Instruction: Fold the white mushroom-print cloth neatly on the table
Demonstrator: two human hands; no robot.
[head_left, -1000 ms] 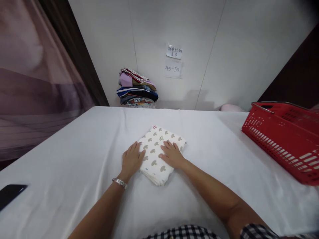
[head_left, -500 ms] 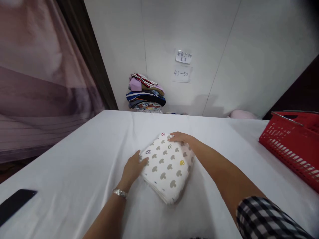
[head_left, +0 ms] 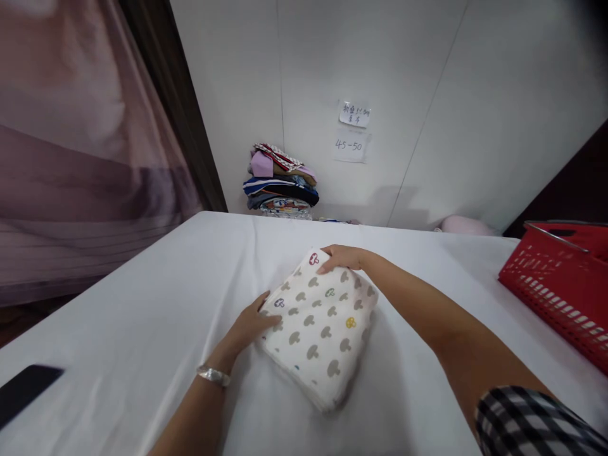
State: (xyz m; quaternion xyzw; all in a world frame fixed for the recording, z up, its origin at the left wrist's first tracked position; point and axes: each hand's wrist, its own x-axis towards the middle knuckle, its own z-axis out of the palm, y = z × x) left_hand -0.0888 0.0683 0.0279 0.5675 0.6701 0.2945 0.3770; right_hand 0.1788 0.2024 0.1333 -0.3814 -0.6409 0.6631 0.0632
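Note:
A folded white cloth with a mushroom print (head_left: 320,326) lies in the middle of the white-covered table (head_left: 142,304). My left hand (head_left: 249,326) grips its near left corner, thumb on top; a metal bracelet is on that wrist. My right hand (head_left: 342,256) reaches over and holds the cloth's far edge. The far side of the cloth looks slightly raised off the table.
A stack of folded colourful clothes (head_left: 280,183) sits against the back wall beyond the table. A red plastic basket (head_left: 563,285) stands at the right edge. A dark phone (head_left: 23,389) lies at the near left. Paper notes (head_left: 354,130) hang on the wall.
My right hand moved from the top of the cloth to its far edge, and my left hand slid to the near left corner. The cloth sits closer to me and the view shifted.

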